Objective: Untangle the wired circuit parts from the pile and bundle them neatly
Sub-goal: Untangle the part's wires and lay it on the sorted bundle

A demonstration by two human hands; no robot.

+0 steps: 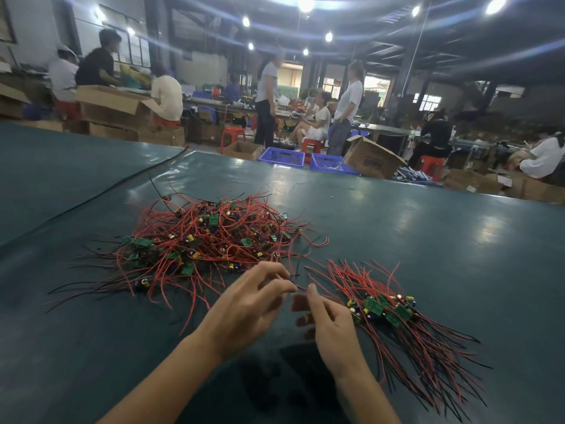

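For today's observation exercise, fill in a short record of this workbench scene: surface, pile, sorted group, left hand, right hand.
surface: dark green table
pile: tangled red and black wires with small boards, left of centre
sorted group: boards side by side, wires fanned out, on the right
left hand: fingers curled, pinching a small part, blurred
right hand: fingertips near the left hand, grip unclear

A big room with a dark roof (382, 41) and bright round lamps (305, 3). A dark green table (397, 240) fills the front. Past its far edge sit 2 blue crates (282, 156), open boxes (371, 162) and red stools (232, 134). People (266, 101) sit and stand at long tables (388, 128). Far windows (428, 101) glow.
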